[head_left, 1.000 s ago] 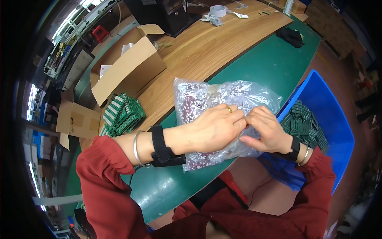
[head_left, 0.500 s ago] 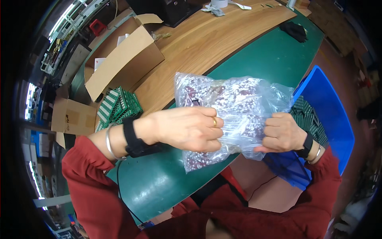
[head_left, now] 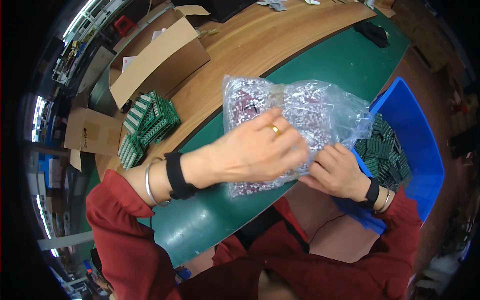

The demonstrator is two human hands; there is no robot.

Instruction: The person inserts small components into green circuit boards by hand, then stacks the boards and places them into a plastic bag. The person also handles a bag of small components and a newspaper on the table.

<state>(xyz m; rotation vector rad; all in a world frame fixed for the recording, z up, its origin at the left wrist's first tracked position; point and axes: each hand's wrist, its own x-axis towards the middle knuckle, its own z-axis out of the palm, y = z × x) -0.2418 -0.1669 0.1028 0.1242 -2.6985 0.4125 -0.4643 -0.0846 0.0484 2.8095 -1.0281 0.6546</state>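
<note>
A clear plastic bag packed with many small white and dark-red pieces lies across the near edge of the green table, its loose end pointing right. My left hand, with a gold ring, reaches over the bag; its fingers are bent and pinched on the plastic, the tips slightly blurred and partly hidden. Close beside it, my right hand is closed on the bag's near side, thumb against bent fingers. The two hands' fingertips nearly meet. Most of the bag's near edge is covered by my hands.
To the right stands a blue bin holding many green circuit boards. More green boards are stacked on the wooden desktop at left, before an open cardboard box. A black cloth lies on the green table at far right.
My hands have come together, the left moving right and my right hand moving left. Its fist has loosened into a pinch. The bag sits slightly higher in view.
</note>
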